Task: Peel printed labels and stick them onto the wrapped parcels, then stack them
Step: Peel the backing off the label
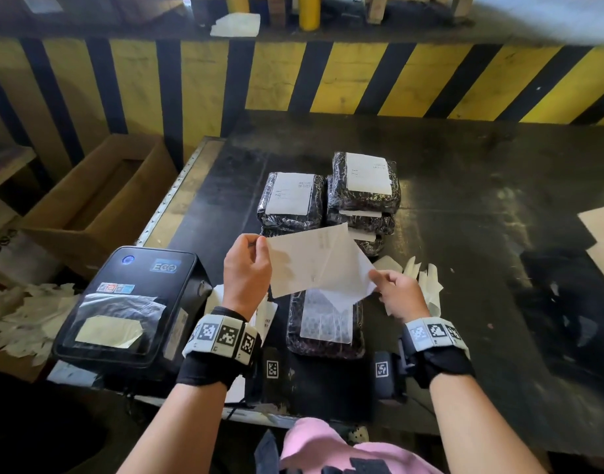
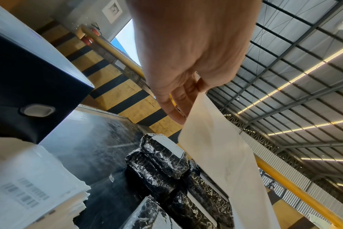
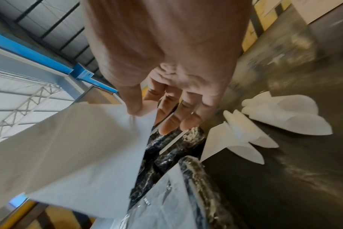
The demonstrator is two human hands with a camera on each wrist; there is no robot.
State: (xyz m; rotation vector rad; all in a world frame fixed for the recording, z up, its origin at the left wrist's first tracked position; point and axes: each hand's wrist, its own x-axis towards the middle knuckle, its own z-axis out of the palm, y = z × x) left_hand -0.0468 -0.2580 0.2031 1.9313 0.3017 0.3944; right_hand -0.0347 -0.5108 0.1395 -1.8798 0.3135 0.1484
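Note:
A white label sheet [image 1: 304, 265] hangs in the air above the black table [image 1: 464, 186], split into two layers. My left hand [image 1: 247, 265] pinches its upper left corner [image 2: 198, 99]. At the lower right, my right hand [image 1: 398, 289] pinches the other layer [image 3: 100, 139] between thumb and fingers. Under the sheet lies a black wrapped parcel [image 1: 324, 328] with a clear patterned patch on top. Behind it stand a labelled parcel [image 1: 290, 200] and a stack of labelled parcels [image 1: 364, 196], the same parcels [image 2: 162, 158] showing in the left wrist view.
A black label printer [image 1: 129, 302] sits at the table's left front, with printed labels [image 2: 29, 182] beside it. Peeled backing papers [image 1: 423, 275] [image 3: 264, 124] lie right of my right hand. An open cardboard box [image 1: 99, 200] stands left of the table. A yellow-black striped wall [image 1: 362, 77] runs behind.

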